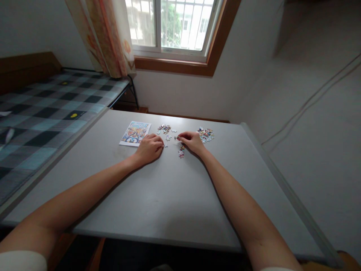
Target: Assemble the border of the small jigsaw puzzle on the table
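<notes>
My left hand rests on the grey table with its fingers curled in, next to a colourful picture card. My right hand pinches a small jigsaw piece between thumb and fingers. Loose jigsaw pieces lie in small heaps: one beyond my left hand, one to the right of my right hand, and a few under my right wrist. What sits inside my left hand's fingers is hidden.
A bed with a checked blue and black cover stands against the table's left edge. A window with a flowered curtain is on the far wall. A cable runs along the right wall.
</notes>
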Motion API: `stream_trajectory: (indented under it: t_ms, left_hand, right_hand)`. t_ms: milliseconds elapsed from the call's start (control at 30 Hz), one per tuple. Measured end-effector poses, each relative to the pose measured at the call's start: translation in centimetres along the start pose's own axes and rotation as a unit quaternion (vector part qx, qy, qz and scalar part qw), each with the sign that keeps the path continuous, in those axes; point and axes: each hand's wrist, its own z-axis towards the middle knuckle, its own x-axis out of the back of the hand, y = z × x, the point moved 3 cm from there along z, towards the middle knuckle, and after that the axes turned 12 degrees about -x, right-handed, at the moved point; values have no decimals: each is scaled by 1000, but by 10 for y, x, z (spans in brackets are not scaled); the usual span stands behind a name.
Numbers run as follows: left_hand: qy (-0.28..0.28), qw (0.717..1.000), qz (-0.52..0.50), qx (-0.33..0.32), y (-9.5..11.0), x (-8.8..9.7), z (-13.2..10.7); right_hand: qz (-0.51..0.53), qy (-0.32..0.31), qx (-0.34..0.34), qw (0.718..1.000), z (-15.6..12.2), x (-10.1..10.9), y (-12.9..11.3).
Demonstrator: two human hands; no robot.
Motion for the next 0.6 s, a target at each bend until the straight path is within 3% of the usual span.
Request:
stream_trajectory:
  t_ms: [600]
  left_hand:
    - [4, 1000, 24, -18, 0, 0, 0]
  right_hand:
    - [21, -2, -1, 1000, 1, -1, 3]
